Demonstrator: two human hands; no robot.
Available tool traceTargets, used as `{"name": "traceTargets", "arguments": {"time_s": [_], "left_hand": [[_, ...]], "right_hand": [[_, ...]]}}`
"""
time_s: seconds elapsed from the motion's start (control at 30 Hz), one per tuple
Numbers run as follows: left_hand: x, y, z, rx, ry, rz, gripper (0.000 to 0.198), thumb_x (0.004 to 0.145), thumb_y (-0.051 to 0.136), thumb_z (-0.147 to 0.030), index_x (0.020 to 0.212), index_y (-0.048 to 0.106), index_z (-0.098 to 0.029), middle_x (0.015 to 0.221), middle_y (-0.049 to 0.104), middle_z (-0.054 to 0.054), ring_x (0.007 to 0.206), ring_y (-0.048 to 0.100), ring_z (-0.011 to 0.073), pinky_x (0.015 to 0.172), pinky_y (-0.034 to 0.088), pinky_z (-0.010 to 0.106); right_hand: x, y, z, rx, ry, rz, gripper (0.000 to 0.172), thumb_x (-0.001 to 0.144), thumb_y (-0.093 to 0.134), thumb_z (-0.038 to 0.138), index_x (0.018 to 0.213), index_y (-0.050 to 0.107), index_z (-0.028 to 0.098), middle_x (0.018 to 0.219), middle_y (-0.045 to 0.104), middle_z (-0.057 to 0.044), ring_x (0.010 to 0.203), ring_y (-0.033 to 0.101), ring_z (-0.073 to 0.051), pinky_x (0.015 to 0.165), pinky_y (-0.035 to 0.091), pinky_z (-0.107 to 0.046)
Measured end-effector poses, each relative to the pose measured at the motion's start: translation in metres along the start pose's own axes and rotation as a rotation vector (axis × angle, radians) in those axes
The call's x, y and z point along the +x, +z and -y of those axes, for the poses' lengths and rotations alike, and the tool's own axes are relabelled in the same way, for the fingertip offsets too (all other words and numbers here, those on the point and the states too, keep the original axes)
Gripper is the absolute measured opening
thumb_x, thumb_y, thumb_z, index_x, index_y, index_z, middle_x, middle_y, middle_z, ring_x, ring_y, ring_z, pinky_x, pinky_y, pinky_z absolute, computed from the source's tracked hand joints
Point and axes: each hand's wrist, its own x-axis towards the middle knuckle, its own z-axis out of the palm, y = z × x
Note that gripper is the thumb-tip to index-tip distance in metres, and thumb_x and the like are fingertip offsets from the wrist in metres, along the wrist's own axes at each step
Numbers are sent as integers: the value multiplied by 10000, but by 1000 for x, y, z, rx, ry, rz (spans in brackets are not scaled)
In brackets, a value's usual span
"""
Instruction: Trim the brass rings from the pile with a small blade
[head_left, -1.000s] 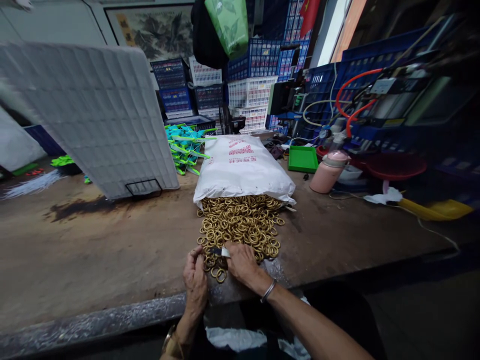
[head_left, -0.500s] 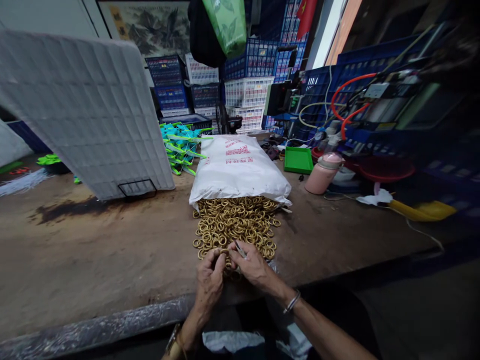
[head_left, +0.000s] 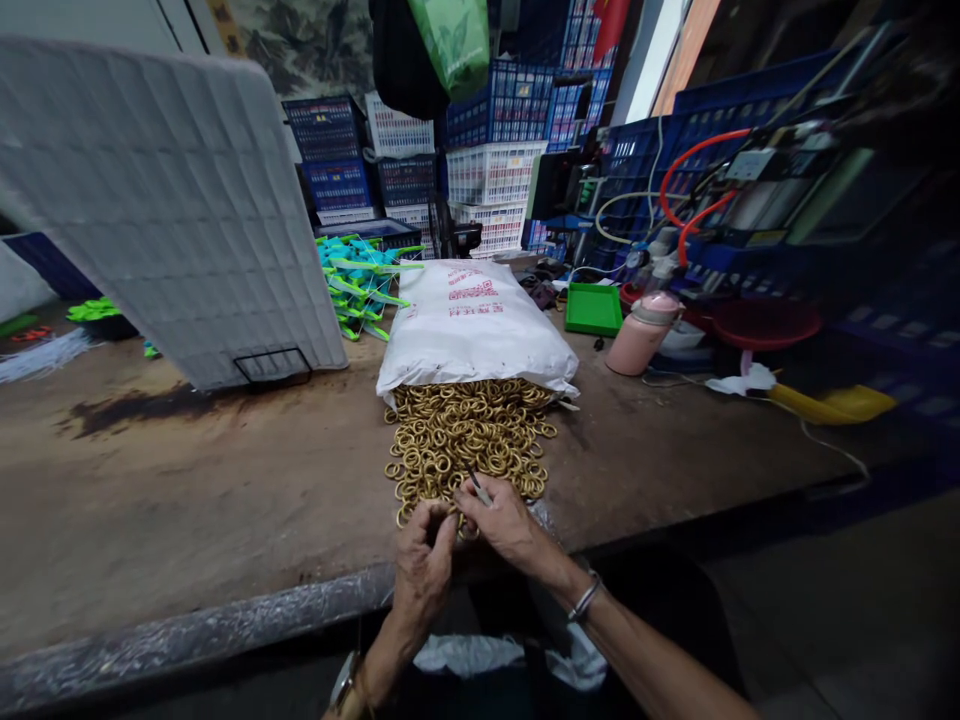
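Note:
My left hand (head_left: 424,560) is closed at the near edge of a pile of gold-coloured rings (head_left: 465,435), with a ring pinched between its thumb and fingertips, mostly hidden. Close against it, my right hand (head_left: 506,522) grips a slim tool (head_left: 478,486) with a dark, narrow tip pointing up and away; its exact kind is unclear. The fingertips of both hands nearly meet over the ring. Behind them, the pile spills from the mouth of a white printed sack (head_left: 480,335) lying flat on the table (head_left: 300,500).
Left stands a large white padded panel (head_left: 172,210) on a wire stand, with green and blue plastic pieces (head_left: 360,280) behind it. To the right are a pink bottle (head_left: 643,335), a green tray (head_left: 592,309), a red dish (head_left: 765,325) and a machine with orange hoses (head_left: 697,165). Crates (head_left: 495,175) are stacked behind.
The view has tipped slightly downward, so the table and sack appear higher. Both hands stay together at the pile's near edge, and the tool in my right hand has turned a little more upright.

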Motion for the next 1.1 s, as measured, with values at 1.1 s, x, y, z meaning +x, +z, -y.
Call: {"name": "traceTargets", "arguments": {"time_s": [1.1], "left_hand": [[-38,-2,-24,-374,-268,333,231,815,488,-351,727,571,-154,594,553,-5,540,511,106,554,445,234]], "right_hand": [[-31,-25,-37,-865,-27,75,238,683,378,60,839,519,172,678,584,-26,604,492,-128,550,244,-232]]}}
